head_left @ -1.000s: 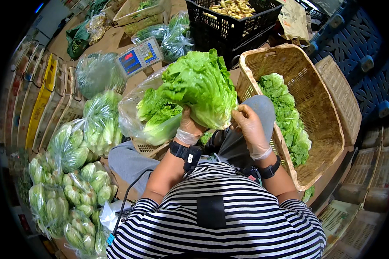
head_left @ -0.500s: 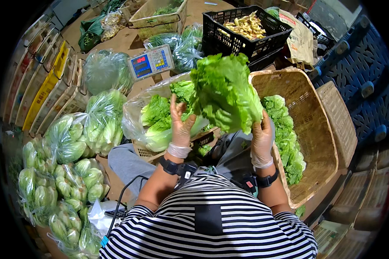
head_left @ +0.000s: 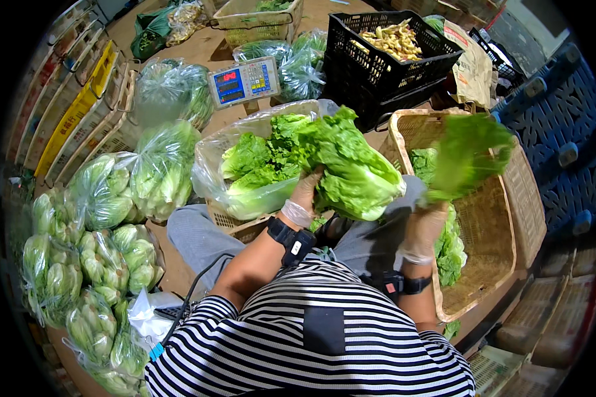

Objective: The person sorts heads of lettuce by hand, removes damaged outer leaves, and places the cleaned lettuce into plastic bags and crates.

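A head of green lettuce is gripped in my gloved left hand, its pale cut base pointing right. My right hand, also gloved, holds a loose lettuce leaf, blurred by motion, over the tan plastic crate. More lettuce lies along the near-left side of that crate. Beyond my left hand, a crate lined with a clear plastic bag holds several lettuce heads. The digital scale with its lit display stands behind it.
Bagged lettuces are piled on the floor at my left, near stacked crates. A black crate of yellowish ginger-like pieces stands at the back. Blue plastic pallets lean at the right.
My left hand has taken the lettuce head's near side, and its base now points right. My right hand has moved right, carrying a leaf apart from the head.
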`<state>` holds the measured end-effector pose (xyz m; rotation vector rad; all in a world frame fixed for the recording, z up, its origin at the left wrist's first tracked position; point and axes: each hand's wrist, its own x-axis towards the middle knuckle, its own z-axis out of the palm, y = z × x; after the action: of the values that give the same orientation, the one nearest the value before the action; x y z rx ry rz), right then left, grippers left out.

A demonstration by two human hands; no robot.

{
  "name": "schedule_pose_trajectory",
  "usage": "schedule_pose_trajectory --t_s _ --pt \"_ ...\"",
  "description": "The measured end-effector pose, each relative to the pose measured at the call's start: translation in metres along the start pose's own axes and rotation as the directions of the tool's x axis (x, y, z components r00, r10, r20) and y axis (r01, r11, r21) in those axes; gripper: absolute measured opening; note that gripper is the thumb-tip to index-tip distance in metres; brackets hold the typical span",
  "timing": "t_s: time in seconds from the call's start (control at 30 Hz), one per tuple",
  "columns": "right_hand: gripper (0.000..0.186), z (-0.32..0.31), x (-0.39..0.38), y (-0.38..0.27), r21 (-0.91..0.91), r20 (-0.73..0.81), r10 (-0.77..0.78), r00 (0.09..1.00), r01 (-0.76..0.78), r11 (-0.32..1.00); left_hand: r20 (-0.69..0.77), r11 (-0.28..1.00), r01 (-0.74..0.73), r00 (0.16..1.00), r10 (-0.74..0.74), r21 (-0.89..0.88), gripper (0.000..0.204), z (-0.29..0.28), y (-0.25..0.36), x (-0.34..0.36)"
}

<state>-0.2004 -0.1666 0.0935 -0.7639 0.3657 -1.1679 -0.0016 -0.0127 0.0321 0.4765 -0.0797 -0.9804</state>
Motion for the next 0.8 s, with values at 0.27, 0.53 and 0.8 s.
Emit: schedule_pose_trajectory --t_s 0.27,0.53,0.8 --pt "0.036 0.050 -0.029 -0.156 0.375 0.756 -0.433 0.491 0.216 0.901 0.057 0.955 0.248 0.969 -0.242 -0.162 0.064 0.020 0.010 -0.005" --pt "0.078 0.045 0.009 -0.028 -0.580 0.542 0.184 0.820 0.207 0.788 0.352 0.852 0.514 0.782 -0.514 0.103 0.078 0.037 0.059 -0.021" --pt "0.024 0.046 0.005 0.039 -0.225 0.013 0.604 0.797 -0.586 0.778 -0.027 0.553 -0.088 0.980 0.197 0.828 0.096 -0.002 0.080 -0.036"
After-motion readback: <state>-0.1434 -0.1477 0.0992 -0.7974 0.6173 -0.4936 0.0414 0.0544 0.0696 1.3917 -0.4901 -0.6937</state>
